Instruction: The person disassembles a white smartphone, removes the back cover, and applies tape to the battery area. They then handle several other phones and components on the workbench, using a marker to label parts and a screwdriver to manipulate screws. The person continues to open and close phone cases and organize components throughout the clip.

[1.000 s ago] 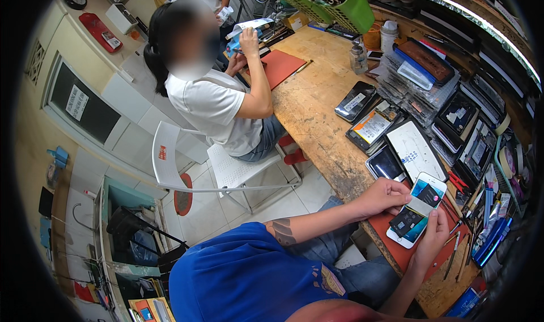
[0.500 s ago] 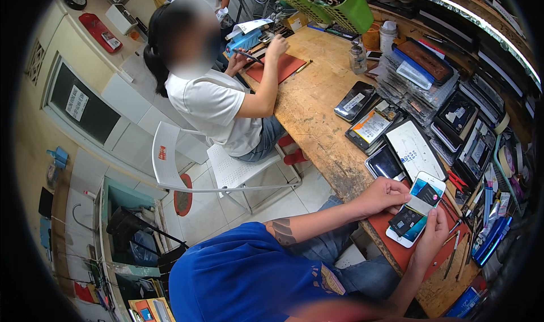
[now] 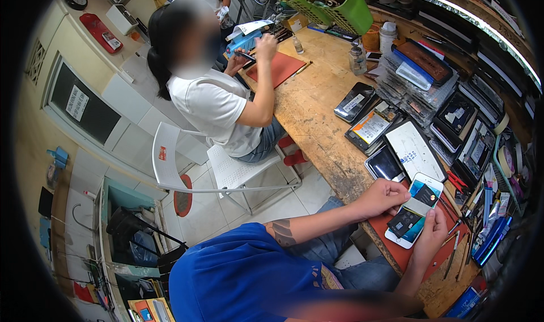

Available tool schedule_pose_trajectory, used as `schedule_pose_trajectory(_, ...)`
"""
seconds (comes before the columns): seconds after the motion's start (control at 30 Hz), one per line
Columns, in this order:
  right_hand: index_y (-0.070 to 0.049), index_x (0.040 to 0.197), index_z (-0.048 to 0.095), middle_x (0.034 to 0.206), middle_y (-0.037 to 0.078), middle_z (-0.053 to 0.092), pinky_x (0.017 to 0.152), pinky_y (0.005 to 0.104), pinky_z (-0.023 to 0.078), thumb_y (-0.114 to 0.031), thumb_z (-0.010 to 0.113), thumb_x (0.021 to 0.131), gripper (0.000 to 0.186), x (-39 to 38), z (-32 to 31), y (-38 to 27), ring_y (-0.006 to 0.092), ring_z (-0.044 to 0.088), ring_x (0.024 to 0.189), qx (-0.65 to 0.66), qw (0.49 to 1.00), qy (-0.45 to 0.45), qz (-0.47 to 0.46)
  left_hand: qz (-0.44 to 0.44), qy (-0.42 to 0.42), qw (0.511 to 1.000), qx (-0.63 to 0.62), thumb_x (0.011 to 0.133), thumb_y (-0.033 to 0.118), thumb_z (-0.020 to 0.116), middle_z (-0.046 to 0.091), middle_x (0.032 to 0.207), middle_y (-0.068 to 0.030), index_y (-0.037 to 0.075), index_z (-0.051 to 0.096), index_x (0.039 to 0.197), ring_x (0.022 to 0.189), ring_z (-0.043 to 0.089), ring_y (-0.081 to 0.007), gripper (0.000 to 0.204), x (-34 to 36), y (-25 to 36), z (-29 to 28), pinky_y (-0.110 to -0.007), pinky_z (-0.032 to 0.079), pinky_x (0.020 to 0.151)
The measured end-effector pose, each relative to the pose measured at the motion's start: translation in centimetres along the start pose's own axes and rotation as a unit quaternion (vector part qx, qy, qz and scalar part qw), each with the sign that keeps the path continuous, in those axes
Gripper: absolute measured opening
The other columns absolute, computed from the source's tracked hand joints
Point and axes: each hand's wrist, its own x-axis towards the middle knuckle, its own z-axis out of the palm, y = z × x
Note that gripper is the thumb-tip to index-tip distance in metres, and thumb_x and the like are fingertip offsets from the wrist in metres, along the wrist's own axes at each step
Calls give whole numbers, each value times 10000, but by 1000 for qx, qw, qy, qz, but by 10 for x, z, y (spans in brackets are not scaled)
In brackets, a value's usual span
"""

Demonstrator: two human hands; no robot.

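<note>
A white smartphone (image 3: 402, 242) with a lit blue screen lies face up on an orange-red mat (image 3: 391, 244). Over its screen is a flat black piece (image 3: 403, 222) that looks like a phone battery, with a pale strip (image 3: 417, 206) across its middle. My left hand (image 3: 383, 200) pinches at the left end of this strip, thumb and fingertips together. From the other side, my right hand (image 3: 430, 234) closes with its thumb at the strip's right end, by the phone's edge. Its other fingers are partly hidden. Whether the right fingers also grip the phone is unclear.
Beyond the mat lie a white box (image 3: 415, 150), opened phones (image 3: 372, 126) and stacked plastic sleeves (image 3: 419, 92). Screwdrivers (image 3: 451, 254), red pliers (image 3: 456, 181) and a blue tool (image 3: 492, 241) crowd the right. Another person (image 3: 212, 107) works at the bench's far left.
My hands and the phone stay nearly still. The other person's raised hand has shifted left, and a small clear bottle now shows on the bench beside it.
</note>
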Motion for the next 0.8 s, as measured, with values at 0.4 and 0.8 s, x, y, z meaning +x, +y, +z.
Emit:
schedule_pose_trajectory(0.4,56,1122,661,974,50,693,768,225,482,-141,516,1080,248,-1,-1,0,66,615,848,26,1000,0,-10,24,-2,999,25,1030,272,659,714,876,52,54,714,1048,706,605,18,226,1,-4,-1,-165,500,619)
schedule_pose_trajectory(0.8,53,1086,662,941,46,690,734,222,479,-163,519,1088,259,-1,2,-1,60,607,814,-2,1000,11,-9,35,-6,999,22,1009,266,684,637,723,64,32,696,945,612,543,11,242,0,-1,1,-172,462,544)
